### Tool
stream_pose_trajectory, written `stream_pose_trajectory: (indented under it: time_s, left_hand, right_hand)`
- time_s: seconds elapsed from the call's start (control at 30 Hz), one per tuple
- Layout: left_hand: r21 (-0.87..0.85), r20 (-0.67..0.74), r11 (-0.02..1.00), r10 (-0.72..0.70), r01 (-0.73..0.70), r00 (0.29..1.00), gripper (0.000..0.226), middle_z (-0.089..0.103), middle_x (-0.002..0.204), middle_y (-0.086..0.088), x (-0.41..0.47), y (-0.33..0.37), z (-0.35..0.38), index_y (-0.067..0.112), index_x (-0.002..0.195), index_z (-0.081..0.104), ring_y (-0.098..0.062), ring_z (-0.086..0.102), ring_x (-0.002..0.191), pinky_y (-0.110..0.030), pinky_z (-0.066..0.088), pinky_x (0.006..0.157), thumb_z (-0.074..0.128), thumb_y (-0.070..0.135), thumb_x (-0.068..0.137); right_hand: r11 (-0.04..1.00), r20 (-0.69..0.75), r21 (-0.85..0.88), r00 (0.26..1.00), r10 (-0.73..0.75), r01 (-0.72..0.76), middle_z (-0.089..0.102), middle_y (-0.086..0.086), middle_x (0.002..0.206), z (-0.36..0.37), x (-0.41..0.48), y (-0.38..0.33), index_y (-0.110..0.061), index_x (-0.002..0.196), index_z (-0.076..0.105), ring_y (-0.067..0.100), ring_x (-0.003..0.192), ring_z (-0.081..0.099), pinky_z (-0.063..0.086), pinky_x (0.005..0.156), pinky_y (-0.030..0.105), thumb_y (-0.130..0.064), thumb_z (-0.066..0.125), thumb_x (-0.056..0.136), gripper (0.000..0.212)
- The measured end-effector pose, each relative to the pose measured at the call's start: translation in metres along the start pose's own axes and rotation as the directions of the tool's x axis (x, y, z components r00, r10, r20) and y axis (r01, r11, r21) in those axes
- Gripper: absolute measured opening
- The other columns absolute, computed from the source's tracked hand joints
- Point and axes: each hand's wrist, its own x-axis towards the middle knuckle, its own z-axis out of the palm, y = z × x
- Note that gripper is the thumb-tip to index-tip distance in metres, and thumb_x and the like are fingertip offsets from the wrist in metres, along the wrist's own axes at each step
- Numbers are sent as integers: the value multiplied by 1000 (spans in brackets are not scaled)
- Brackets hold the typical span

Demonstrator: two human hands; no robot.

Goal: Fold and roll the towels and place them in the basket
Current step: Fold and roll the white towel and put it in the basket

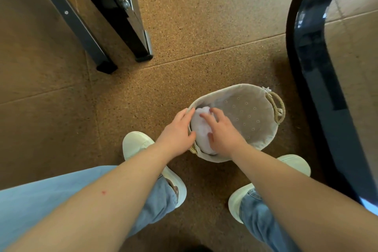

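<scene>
Towel roll (201, 129), white, lies inside the basket (250, 117), tucked against its left end w/ the roll's length running near-to-far. Basket is oval, lined w/ pale dotted fabric, rope handle (277, 107) on the right end; rest of the lining to the right of the roll is bare. It sits on a speckled brown cork-look floor (184, 57), just ahead of the person's feet.

Left hand (176, 129) is at the basket's left rim: fingers curl over the rim and down btwn wall and roll, thumb on the roll's near side, so this grip is closed round the towel's left flank. Right hand (222, 131) lies on top of the roll from the right, fingers spread and fairly straight, thumb against the near part; grip loose, pressing rather than clasping. Both forearms bare.

White shoes (139, 145) and light blue jeans (159, 200) show below the arms. Black furniture legs (86, 32) stand upper left; a glossy black rounded edge (302, 47) curves down the right side, well apart from the basket.
</scene>
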Motion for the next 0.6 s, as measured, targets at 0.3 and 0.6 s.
stream_pose_trajectory:
  time_s: [0.3,0.6]
  left_hand:
    - [-16,-11,1000,-15,15,1000,75,12,168,13,3,-3,3,32,163,15,-24,43,143,-40,43,110,53,24,99]
    - [-47,-9,999,-3,3,1000,78,14,169,9,5,-3,3,30,163,16,-21,36,148,-42,38,117,56,20,97]
  right_hand:
    - [940,325,-334,945,44,71,-49,3,157,-5,16,-10,-41,156,-26,41,129,50,49,104,51,-26,63,95,109]
    - [852,192,-517,981,27,78,-27,10,166,-2,14,-19,-26,160,-19,40,155,-6,36,111,59,-53,58,91,107]
